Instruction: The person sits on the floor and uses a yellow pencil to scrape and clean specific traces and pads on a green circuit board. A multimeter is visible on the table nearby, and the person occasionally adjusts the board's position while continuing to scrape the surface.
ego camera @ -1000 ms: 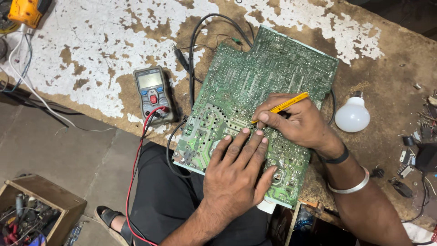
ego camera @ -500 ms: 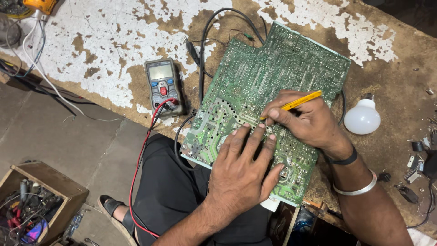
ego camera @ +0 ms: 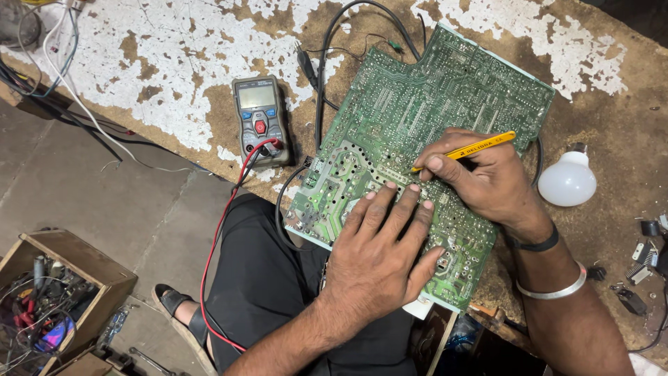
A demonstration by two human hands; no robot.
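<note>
A large green circuit board lies solder side up on a worn workbench, its near edge overhanging my lap. My left hand presses flat on the board's near part, fingers spread. My right hand grips a thin yellow tool like a pen, its tip touching the board just beyond my left fingertips. A grey multimeter lies left of the board, with a red lead running down past my knee.
A white light bulb lies right of the board. Black cables loop behind the board. Small metal parts are scattered at the right edge. A wooden box of tools stands on the floor at lower left.
The view has shifted slightly, so everything sits further right and lower in frame. Both hands keep their positions on the board; the yellow tool's tip stays at the same spot.
</note>
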